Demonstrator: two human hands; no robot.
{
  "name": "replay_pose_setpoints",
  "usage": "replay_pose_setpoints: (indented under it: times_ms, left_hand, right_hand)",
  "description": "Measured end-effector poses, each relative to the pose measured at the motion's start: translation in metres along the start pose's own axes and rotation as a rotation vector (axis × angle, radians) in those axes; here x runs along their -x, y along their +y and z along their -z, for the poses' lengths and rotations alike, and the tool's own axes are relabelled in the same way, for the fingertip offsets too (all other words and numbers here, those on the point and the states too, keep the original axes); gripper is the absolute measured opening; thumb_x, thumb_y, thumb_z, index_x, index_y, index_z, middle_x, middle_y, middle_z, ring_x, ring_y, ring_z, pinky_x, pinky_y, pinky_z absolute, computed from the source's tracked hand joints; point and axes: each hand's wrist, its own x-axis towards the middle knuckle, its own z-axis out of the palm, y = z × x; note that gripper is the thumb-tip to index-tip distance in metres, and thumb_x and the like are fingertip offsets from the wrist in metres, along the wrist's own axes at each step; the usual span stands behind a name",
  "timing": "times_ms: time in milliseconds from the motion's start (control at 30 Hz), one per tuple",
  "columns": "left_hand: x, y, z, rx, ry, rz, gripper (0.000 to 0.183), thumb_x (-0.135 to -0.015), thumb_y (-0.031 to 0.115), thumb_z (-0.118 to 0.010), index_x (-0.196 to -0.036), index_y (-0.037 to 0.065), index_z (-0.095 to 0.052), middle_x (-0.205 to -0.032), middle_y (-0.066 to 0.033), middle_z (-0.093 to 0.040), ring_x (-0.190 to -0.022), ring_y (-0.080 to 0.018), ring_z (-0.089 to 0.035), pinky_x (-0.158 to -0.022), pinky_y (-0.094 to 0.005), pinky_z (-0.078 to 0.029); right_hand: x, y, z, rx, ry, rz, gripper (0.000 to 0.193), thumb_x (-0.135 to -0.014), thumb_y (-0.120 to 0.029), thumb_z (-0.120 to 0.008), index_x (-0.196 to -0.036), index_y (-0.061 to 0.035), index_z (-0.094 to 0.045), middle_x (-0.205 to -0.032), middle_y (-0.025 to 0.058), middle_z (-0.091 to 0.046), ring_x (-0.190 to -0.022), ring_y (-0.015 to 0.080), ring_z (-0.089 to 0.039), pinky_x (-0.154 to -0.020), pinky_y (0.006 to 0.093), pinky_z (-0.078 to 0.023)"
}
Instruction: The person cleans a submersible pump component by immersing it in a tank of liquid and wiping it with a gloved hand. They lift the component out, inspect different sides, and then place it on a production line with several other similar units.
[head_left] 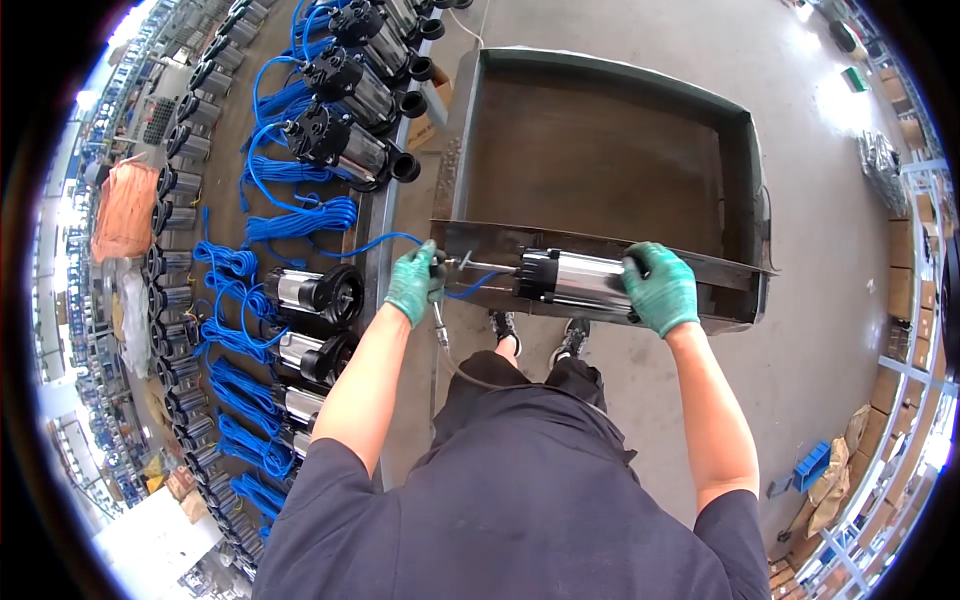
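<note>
A submersible pump with a steel body and black end [575,278] lies sideways along the near ledge of a metal tank. My right hand [662,288], in a green glove, grips its right end. My left hand [411,284], also gloved, is closed around an air gun with a dark body [437,268]. The gun's thin metal rod [488,266] points at the pump's black end; I cannot tell if it touches. From the gun a clear hose [447,350] with a metal coupling hangs down toward my waist. A blue cable [470,290] runs by my left hand to the pump.
The tank's rim [620,68] rises beyond the pump, with dark liquid or a brown floor inside. At left, a bench edge [378,215] carries upright pumps [345,150], lying pumps [315,292] and coiled blue cables [305,217]. Shelves with cardboard boxes [900,275] and a blue crate [812,466] stand right.
</note>
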Motion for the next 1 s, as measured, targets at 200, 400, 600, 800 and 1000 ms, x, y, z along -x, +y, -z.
replay_pose_setpoints:
  times_ms: [200, 400, 600, 800, 1000]
  left_hand:
    - [-0.002, 0.009, -0.008, -0.056, -0.084, 0.105, 0.027, -0.106, 0.038, -0.066, -0.096, 0.013, -0.066, -0.070, -0.0014, -0.062, -0.045, -0.0079, -0.042, -0.041, -0.0262, -0.031]
    - [-0.008, 0.014, -0.008, -0.101, -0.136, 0.136, 0.026, -0.107, 0.038, -0.064, -0.097, 0.014, -0.063, -0.069, 0.0004, -0.059, -0.046, -0.0077, -0.041, -0.042, -0.0255, -0.030]
    - [-0.008, 0.018, -0.010, -0.135, -0.187, 0.151, 0.026, -0.108, 0.037, -0.063, -0.095, 0.015, -0.060, -0.062, 0.0053, -0.046, -0.047, -0.0070, -0.039, -0.042, -0.0262, -0.027]
    - [-0.006, 0.021, -0.019, -0.153, -0.138, 0.175, 0.024, -0.108, 0.038, -0.062, -0.093, 0.019, -0.057, -0.060, 0.0068, -0.043, -0.046, -0.0065, -0.037, -0.042, -0.0261, -0.026]
    - [-0.004, 0.020, -0.020, -0.174, -0.127, 0.173, 0.026, -0.108, 0.038, -0.061, -0.092, 0.019, -0.055, -0.060, 0.0071, -0.044, -0.046, -0.0062, -0.035, -0.042, -0.0260, -0.026]
  right_hand:
    - [-0.002, 0.002, -0.007, -0.023, 0.065, -0.009, 0.012, -0.094, -0.016, -0.068, -0.100, -0.0067, -0.074, -0.098, 0.0152, -0.074, -0.087, 0.0368, -0.071, -0.079, 0.0432, -0.058]
    - [-0.003, 0.002, -0.008, 0.012, 0.062, 0.001, 0.012, -0.093, -0.015, -0.069, -0.099, -0.0066, -0.074, -0.098, 0.0149, -0.073, -0.087, 0.0361, -0.071, -0.079, 0.0425, -0.058]
    - [-0.005, -0.006, -0.007, -0.002, 0.062, -0.020, 0.011, -0.092, -0.014, -0.069, -0.098, -0.0065, -0.074, -0.095, 0.0143, -0.074, -0.082, 0.0333, -0.072, -0.076, 0.0407, -0.059]
    - [-0.005, -0.006, -0.010, -0.003, 0.086, -0.048, 0.010, -0.090, -0.012, -0.070, -0.097, -0.0059, -0.074, -0.093, 0.0142, -0.073, -0.078, 0.0312, -0.072, -0.074, 0.0389, -0.059]
    - [-0.005, -0.007, -0.010, 0.011, 0.091, -0.046, 0.010, -0.090, -0.013, -0.070, -0.095, -0.0059, -0.073, -0.091, 0.0142, -0.073, -0.078, 0.0317, -0.072, -0.074, 0.0393, -0.059]
